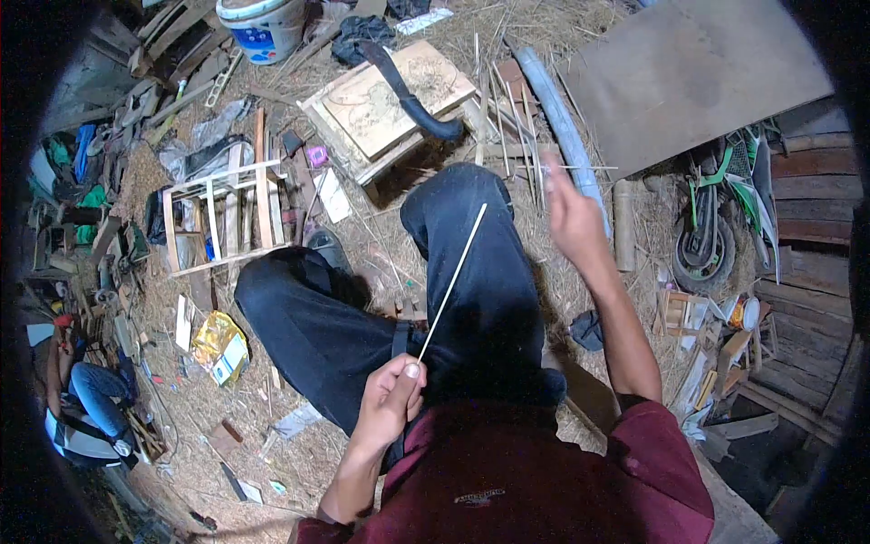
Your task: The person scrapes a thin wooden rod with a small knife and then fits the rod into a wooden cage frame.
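Held in my left hand (390, 399) is a thin pale wooden stick (455, 276), pinched at its lower end between thumb and fingers. It slants up and away over my dark trousers. My right hand (575, 218) is raised beyond my knee on the right, its fingers closed and blurred at the tips. A thin pale strip (598, 168) runs sideways at those fingertips; whether it is gripped or lies behind them is unclear. Ahead of my knees, a machete (399, 86) with a dark curved handle rests on a board on a low wooden bench (362, 168).
A small wooden frame (214, 207) stands on the left. Beside the bench lie several thin sticks and a bluish pole (562, 104). A large flat sheet (698, 82), a motorbike (711, 218) and a white bucket (263, 32) are farther out. Another person (95, 390) sits far left.
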### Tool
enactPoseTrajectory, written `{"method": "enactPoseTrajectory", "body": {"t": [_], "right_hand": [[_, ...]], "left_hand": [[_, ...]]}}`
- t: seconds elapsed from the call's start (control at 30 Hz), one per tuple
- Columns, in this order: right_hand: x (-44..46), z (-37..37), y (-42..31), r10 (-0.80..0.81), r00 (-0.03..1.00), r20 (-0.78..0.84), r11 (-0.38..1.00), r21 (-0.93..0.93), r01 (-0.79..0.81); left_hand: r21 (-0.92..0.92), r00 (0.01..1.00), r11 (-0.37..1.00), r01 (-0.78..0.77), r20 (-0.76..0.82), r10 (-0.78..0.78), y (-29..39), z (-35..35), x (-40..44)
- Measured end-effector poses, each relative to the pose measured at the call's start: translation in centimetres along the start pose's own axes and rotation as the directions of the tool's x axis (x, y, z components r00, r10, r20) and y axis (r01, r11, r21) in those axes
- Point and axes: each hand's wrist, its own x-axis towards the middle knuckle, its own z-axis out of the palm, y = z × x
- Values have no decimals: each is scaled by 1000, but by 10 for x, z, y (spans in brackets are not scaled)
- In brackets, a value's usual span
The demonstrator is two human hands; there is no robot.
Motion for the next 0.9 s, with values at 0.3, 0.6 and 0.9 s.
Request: {"method": "enactPoseTrajectory", "body": {"t": [0.3, 0.6, 0.9], "right_hand": [[-16, 6, -52, -526, 850, 35, 817, 297, 493], [-22, 18, -52, -449, 857, 253, 889, 26, 457], [-29, 20, -53, -416, 884, 212, 894, -80, 440]], "left_hand": [[678, 876, 703, -215, -184, 445, 40, 45, 82], [673, 845, 678, -296, -147, 514, 32, 42, 87], [662, 821, 665, -345, -131, 556, 9, 31, 61]]}}
